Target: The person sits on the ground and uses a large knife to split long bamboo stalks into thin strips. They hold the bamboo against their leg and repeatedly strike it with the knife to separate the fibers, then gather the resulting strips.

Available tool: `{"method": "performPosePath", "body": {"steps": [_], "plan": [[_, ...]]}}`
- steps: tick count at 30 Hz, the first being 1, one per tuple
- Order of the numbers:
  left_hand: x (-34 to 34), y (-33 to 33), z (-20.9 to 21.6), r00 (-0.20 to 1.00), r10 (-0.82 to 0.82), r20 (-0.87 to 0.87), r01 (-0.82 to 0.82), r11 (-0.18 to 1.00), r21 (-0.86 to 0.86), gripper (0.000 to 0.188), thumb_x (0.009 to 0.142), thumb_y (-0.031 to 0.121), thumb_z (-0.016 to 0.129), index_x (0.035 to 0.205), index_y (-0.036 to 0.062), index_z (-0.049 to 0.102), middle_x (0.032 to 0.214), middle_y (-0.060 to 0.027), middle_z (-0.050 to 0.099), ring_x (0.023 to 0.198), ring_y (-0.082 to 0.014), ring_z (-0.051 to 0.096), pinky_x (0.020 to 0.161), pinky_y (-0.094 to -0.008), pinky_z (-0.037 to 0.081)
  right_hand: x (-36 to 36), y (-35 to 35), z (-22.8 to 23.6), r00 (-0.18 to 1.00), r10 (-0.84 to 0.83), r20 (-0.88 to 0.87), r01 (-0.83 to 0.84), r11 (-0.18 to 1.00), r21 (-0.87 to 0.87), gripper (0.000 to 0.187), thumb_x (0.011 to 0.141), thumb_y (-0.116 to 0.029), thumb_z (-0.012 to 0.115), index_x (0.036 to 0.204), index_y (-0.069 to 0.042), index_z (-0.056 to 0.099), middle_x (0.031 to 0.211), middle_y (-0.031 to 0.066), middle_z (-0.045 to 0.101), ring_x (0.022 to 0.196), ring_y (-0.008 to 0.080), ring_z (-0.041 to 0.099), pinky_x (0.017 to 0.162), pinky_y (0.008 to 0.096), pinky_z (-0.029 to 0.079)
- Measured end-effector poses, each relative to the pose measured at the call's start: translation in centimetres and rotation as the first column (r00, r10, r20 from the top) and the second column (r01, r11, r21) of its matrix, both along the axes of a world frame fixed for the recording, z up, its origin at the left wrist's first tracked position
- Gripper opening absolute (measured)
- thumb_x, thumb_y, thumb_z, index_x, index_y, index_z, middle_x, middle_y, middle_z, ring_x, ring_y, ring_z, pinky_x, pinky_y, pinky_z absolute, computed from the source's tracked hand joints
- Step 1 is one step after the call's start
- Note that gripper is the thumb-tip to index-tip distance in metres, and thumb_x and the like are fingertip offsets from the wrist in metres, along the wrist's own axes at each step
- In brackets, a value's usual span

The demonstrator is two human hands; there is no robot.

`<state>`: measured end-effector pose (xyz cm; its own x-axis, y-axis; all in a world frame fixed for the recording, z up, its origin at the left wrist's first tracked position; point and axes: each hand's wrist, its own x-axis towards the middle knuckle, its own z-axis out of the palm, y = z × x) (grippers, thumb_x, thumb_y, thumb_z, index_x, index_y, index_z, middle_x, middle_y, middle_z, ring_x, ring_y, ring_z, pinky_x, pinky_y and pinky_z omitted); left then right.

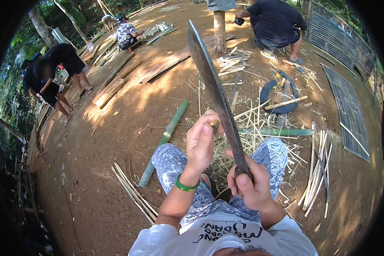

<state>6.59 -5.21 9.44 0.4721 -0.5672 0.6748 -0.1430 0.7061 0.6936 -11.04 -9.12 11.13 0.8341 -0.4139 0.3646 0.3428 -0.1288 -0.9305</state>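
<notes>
My right hand is wrapped round the grip of a machete. Its long dark blade points up and away, leaning left, with a pale edge near the tip. Close against the left side of the blade, my left hand pinches a small yellowish-brown piece, mostly hidden by the fingers. What that piece is made of is hard to make out. Below and beyond the blade lies a heap of thin pale shavings between my knees.
A green bamboo pole lies to the left, another across the front. Bundles of split strips rest at right and lower left. Further off are a black tyre-like ring, a woven panel, planks and several people.
</notes>
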Motion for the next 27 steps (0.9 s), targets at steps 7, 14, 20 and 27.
{"method": "performPosePath", "body": {"steps": [7, 14, 20, 27], "plan": [[-1.0, 0.1, -0.2, 0.988, -0.130, -0.084, 0.130, 0.991, -0.004, 0.038, 0.103, 0.037, 0.052, 0.114, 0.0004, 0.053, 0.097, -0.0081, 0.059, 0.082, -0.0127, 0.052, 0.076, -0.0279, 0.043, 1.5, 0.1, 1.1, 0.985, -0.161, 0.059, 0.161, 0.987, 0.001, 0.054, 0.094, -0.017, 0.065, 0.139, 0.006, 0.046, 0.069, -0.0008, 0.057, 0.057, 0.0040, 0.052, 0.056, 0.0202, 0.042], [-2.2, 1.3, -1.0, 0.968, -0.172, -0.180, 0.187, 0.980, 0.067, 0.033, 0.102, 0.037, 0.055, 0.101, 0.0056, 0.046, 0.100, -0.0091, 0.062, 0.079, -0.0111, 0.053, 0.073, -0.0267, 0.046, 4.0, -0.6, 1.7, 0.961, -0.273, 0.044, 0.270, 0.961, 0.053, 0.026, 0.089, -0.005, 0.071, 0.113, 0.000, 0.062, 0.074, -0.0051, 0.056, 0.065, 0.0004, 0.049, 0.056, 0.0186, 0.036], [-1.1, 5.3, -1.6, 0.920, 0.276, 0.278, -0.323, 0.936, 0.139, 0.029, 0.094, 0.017, 0.063, 0.118, 0.0013, 0.060, 0.121, -0.0156, 0.059, 0.114, -0.0283, 0.059, 0.099, -0.0403, 0.044, 4.2, -0.4, 0.4, 0.937, -0.349, 0.016, 0.343, 0.928, 0.144, 0.019, 0.093, -0.004, 0.066, 0.109, -0.001, 0.058, 0.064, -0.0006, 0.054, 0.045, 0.0058, 0.047, 0.038, 0.0233, 0.035], [3.7, 22.8, -21.8, 0.360, 0.909, 0.210, -0.765, 0.158, 0.624, 0.015, 0.090, 0.010, 0.067, 0.101, 0.0000, 0.067, 0.097, -0.0137, 0.070, 0.091, -0.0228, 0.068, 0.081, -0.0360, 0.053, 4.4, -4.5, -0.5, 0.886, -0.419, 0.198, 0.427, 0.904, 0.006, 0.027, 0.097, -0.011, 0.063, 0.119, 0.004, 0.058, 0.063, 0.0012, 0.043, 0.047, 0.0087, 0.042, 0.043, 0.0232, 0.030]]}}
